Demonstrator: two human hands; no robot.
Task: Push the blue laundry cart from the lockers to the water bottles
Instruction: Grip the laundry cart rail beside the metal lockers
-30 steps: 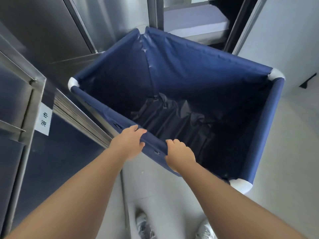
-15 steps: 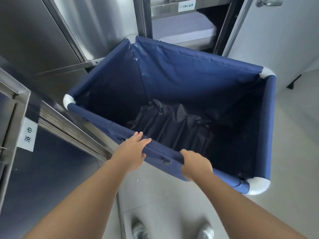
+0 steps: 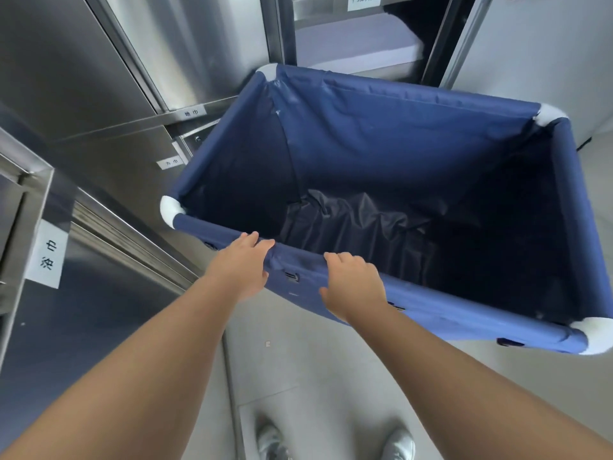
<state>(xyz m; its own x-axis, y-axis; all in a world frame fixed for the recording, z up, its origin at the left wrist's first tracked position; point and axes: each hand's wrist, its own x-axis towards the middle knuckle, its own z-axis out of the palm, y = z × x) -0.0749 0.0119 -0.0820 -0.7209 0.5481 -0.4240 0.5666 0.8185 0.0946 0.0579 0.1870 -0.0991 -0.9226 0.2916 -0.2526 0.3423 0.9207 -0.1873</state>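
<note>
The blue laundry cart (image 3: 381,127) fills the middle and right of the view, a fabric bin with white corner caps and a crumpled dark liner at its bottom. My left hand (image 3: 240,263) grips the near rim toward its left corner. My right hand (image 3: 353,285) grips the same rim a little to the right, fingers curled over the edge. The cart's left side stands close to the steel lockers (image 3: 83,94). No water bottles are in view.
Steel locker doors with small white labels (image 3: 49,255) run along the left. An open shelf with folded pale linen (image 3: 355,44) lies beyond the cart. A pale door or wall (image 3: 547,54) stands at the right. Grey floor (image 3: 315,376) and my shoes lie below.
The cart has swung and shifted to the right, away from the left lockers. Both hands stayed on the near rim and moved with it.
</note>
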